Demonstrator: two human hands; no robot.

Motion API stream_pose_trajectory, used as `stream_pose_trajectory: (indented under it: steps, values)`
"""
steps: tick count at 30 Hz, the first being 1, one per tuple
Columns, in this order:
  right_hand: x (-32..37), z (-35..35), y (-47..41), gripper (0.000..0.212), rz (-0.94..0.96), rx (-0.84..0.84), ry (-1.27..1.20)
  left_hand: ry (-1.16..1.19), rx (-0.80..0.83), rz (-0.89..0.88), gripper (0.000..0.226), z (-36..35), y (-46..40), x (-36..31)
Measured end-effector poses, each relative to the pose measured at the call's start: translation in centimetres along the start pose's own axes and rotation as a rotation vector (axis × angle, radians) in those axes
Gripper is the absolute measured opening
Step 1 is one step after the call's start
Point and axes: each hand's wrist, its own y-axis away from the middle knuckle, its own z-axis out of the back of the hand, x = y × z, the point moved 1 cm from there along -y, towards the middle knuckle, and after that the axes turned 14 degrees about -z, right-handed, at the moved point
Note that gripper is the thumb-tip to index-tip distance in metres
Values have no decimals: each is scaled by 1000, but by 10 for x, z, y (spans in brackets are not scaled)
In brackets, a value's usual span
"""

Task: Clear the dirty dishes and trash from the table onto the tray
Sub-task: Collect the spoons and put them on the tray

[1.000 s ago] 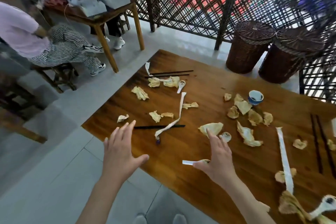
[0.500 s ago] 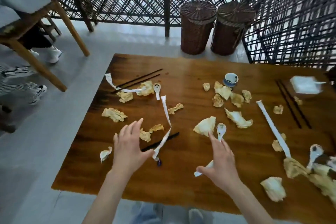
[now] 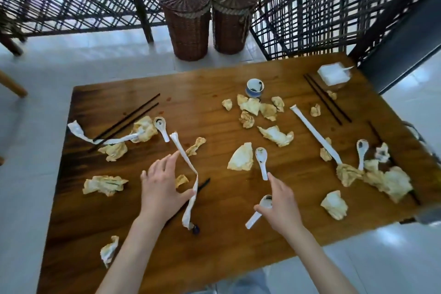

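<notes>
A white ceramic spoon (image 3: 259, 211) is held off the wooden table (image 3: 238, 234), bowl up; three more spoons (image 3: 261, 162) are lain flat among crumpled stained napkins (image 3: 241, 157); black chopsticks (image 3: 126, 119), paper sleeves (image 3: 315, 133), a small blue-white cup (image 3: 254, 88) are scattered.

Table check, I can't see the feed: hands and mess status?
Right hand holds a spoon. Left hand open beside paper strip. Second spoon just ahead; crumpled napkins all over.

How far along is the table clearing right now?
Barely started. In hand: the right hand holds one white spoon; the left hand hovers open by a paper wrapper. Left: three more spoons, cup, chopsticks and crumpled napkins on the table.
</notes>
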Motion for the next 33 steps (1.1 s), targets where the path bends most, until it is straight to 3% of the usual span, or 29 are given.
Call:
stream_pose_trajectory:
  steps: [4,9,16,23,29,33]
  values:
    - [1,-7,-15,67,-184,12,-21,11,1,-20,100,-7,-12,-8]
    - [7,-23,-23,58,-319,64,95,2,-8,-25,99,-10,-18,-6]
    - [8,-26,-25,42,-324,27,51,-2,-6,-19,100,-12,-20,2]
    - [1,-1,-46,55,-288,-118,-206,-3,16,-26,100,-23,-24,0]
    - [35,20,-104,29,-302,-153,-270,-30,11,-8,100,-29,-32,10]
    - [59,16,-132,20,-261,-117,-165,-58,9,22,100,-30,-38,22]
